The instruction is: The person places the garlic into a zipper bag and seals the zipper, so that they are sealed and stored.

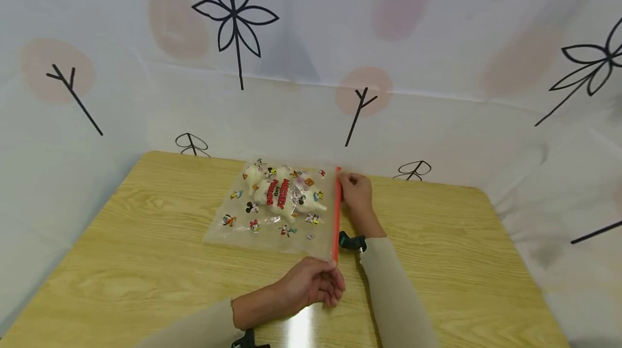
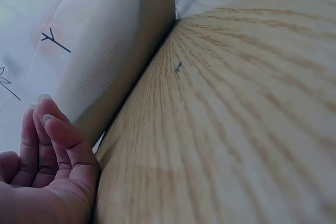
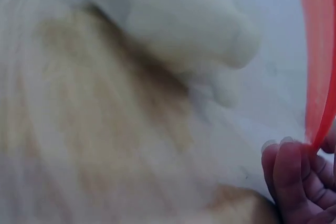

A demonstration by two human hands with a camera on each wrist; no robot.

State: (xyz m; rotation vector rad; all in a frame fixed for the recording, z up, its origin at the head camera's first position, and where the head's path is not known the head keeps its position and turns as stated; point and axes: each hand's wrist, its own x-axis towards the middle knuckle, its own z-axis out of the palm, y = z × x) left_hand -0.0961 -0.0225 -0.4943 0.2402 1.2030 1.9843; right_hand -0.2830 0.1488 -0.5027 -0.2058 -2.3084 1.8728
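A clear zip bag with cartoon prints and a red zip strip lies on the table. Inside it is a cream-coloured, soft-looking toy shape, partly covered by the prints; in the right wrist view the pale toy is blurred. My left hand pinches the strip's near end between thumb and forefinger, the other fingers loosely curled. At the strip's far end, my right hand pinches the red edge. The right wrist view shows these fingers at the bottom of the red strip.
The wood-grain table extends around the bag on all sides. Behind it hangs a white cloth printed with plants and pale blobs. A dark band sits on the right wrist, close to the strip.
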